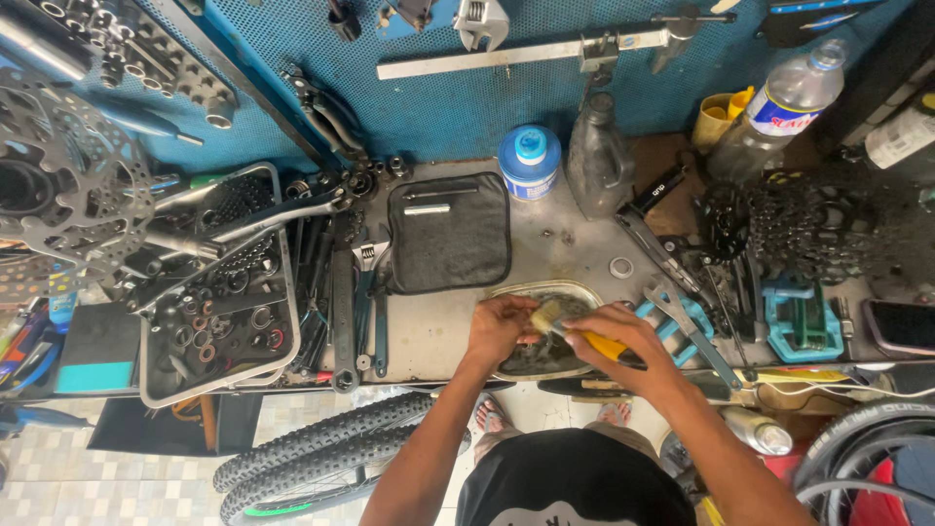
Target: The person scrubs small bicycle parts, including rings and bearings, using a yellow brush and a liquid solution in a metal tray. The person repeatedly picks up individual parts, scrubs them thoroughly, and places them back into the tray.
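Your right hand (623,341) is clenched around a yellow-handled brush (584,336), pale bristles down in the grimy oval basin (584,289) at the bench's (429,331) front edge. Your left hand (499,329) pinches something small over the basin; can't tell what. Black fabric pouch (450,232) lies just behind.

a dark grey pouch (449,232) lies flat on the workbench (429,336), left of centre; a blue-capped tub (530,161) and a grimy clear jug (597,156) stand behind it against the blue pegboard (438,93); a metal tray of rings and small parts (216,292) sits at the left, beside a brake disc (68,175); spanners (365,302) lie between tray and pouch; a plastic bottle (784,102) leans at the upper right above a stack of sprockets (808,229); a knobbly tyre (321,453) rests on the floor below.
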